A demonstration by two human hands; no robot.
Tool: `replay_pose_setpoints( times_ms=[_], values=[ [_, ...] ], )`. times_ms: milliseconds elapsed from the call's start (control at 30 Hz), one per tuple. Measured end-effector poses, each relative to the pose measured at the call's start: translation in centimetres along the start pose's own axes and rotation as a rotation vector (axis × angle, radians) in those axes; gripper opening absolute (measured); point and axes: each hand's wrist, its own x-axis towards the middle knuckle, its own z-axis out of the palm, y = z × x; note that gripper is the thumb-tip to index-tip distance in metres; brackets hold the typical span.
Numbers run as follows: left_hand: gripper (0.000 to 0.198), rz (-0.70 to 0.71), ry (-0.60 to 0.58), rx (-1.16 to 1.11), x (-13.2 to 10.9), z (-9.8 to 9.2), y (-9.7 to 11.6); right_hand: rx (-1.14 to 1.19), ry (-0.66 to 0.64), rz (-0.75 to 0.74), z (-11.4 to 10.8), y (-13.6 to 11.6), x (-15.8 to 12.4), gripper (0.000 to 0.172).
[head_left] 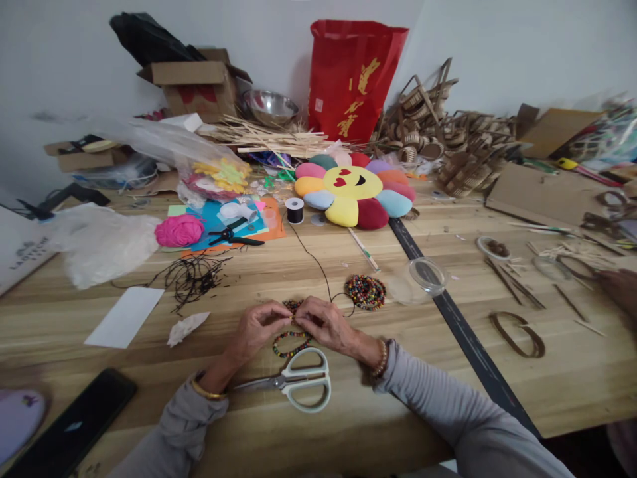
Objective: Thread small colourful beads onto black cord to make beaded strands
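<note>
My left hand (255,326) and my right hand (326,323) meet over the wooden table (348,425), fingers pinched together on a string of small coloured beads (290,344) that loops down between them. A black thread (313,259) runs from the hands back to a black thread spool (294,210). Just beyond my right hand lies a pile of coloured beads (365,292). White-handled scissors (298,380) lie on the table right below my hands.
A clear plastic lid (426,275) sits right of the beads. A flower-shaped plush cushion (354,191), pink yarn (179,230), black scissors (233,236), a red bag (352,76) and cardboard scraps crowd the back. A phone (74,425) lies near left. Another person's hand (620,289) shows at right.
</note>
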Motion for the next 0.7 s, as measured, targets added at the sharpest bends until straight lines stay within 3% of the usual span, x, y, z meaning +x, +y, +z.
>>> replay_pose_setpoints(
  times_ms=[333,700],
  values=[
    [0.007,0.031,-0.014,-0.015,-0.01,0.15,0.17,0.016,0.004,0.007,-0.07,-0.23,0.06,0.016],
    [0.011,-0.072,0.001,-0.072,-0.17,0.0,0.15,0.079,0.039,0.05,0.08,-0.11,-0.12,0.021]
  ],
)
